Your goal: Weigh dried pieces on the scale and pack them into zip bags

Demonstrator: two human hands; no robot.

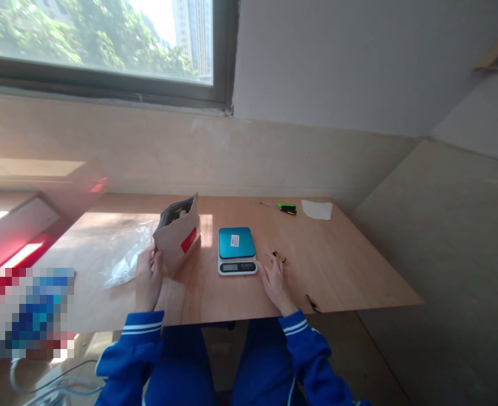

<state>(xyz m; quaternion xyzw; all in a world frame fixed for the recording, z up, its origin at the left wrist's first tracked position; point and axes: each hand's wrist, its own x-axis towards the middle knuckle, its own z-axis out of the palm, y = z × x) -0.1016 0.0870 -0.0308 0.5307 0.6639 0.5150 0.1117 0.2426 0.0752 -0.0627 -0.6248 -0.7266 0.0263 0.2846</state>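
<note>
Two bare hands work at the near edge of a wooden table (359,276), each coming out of a white-striped blue sleeve (137,341). The left hand (148,279) lies left of the table's middle, its fingers (156,265) raised against the lower side of a kraft paper pouch (179,239). They seem to curl round that side, but I cannot tell whether they grip it or only steady it. The pouch stands on the table at about 10 o'clock from the middle, leaning slightly, with its mouth open and pale contents showing (too shadowed to identify). A red label (189,239) crosses its front. Its paper should be fairly stiff yet easy to crease, and the load is probably light, so the surest hold looks low on the sides, well below the open mouth. The right hand (276,285) lies on the table with its fingers spread and holding nothing. Nearest to them, at about 12 o'clock, is a small black-and-yellow object (279,257). A digital kitchen scale (236,251) with a teal top sits at about 10 o'clock from that hand. Farther off, at about 1 o'clock from the table's middle, lie a green-handled screwdriver (279,207) and a sheet of white paper (317,210). A clear plastic bag (126,254) lies crumpled at 9 o'clock from the pouch.
</note>
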